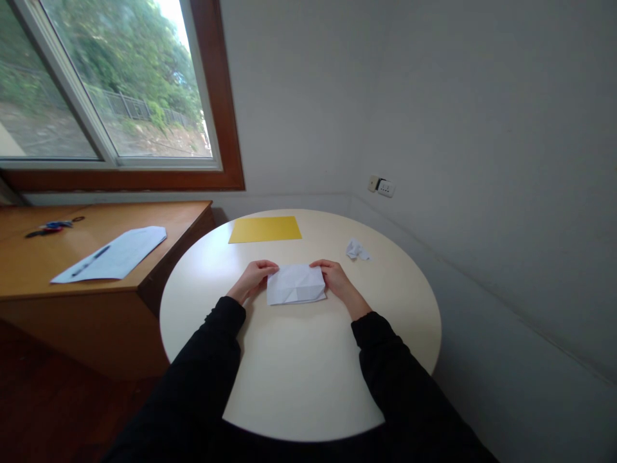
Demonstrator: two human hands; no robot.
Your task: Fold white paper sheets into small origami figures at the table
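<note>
I counted one folded white paper lying in the middle of the round table. My left hand and right hand pinched its two sides. Beyond it lay one yellow sheet and one crumpled paper ball.

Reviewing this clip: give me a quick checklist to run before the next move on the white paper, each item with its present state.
1. Left hand on the paper, at its left edge: ok.
2. Right hand on its right edge: ok.
3. Paper flat on the table: ok.
4. Creases aligned: cannot tell.
5. Yellow sheet clear of the paper: ok.
6. Crumpled scrap clear of the hands: ok.
</note>
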